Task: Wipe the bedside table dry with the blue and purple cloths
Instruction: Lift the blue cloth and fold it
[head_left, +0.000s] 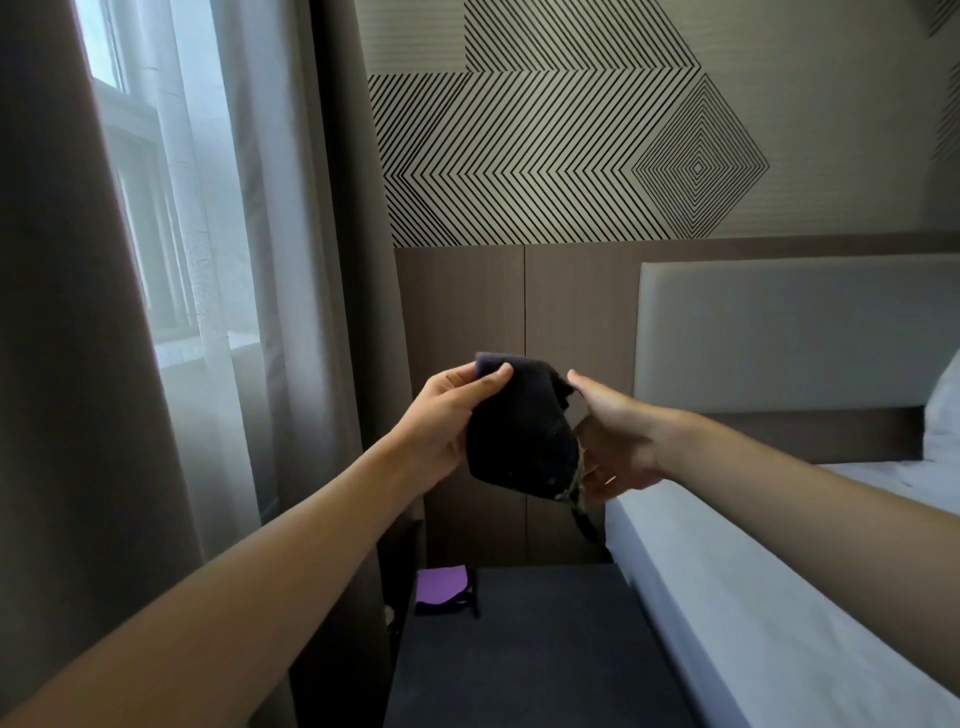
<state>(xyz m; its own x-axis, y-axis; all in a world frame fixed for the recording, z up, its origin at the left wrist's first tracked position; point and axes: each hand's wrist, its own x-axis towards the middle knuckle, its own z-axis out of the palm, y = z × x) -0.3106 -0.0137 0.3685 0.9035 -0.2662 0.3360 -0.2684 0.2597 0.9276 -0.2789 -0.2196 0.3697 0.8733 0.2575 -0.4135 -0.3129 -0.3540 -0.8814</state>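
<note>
Bedside table (540, 644), dark-topped, lies at six o'clock, between curtain (332, 312) and bed (779, 597). We see the blue cloth (522, 436) (dark in this light) raised above it: the left hand (447, 415) pinches its top corner between thumb and fingers, while the right hand (610, 441), fingers loosely spread, touches its three o'clock edge, presumably to refold it for wiping. We note the purple cloth (441, 584) resting at the tabletop's nine o'clock edge, ready for later use.
</note>
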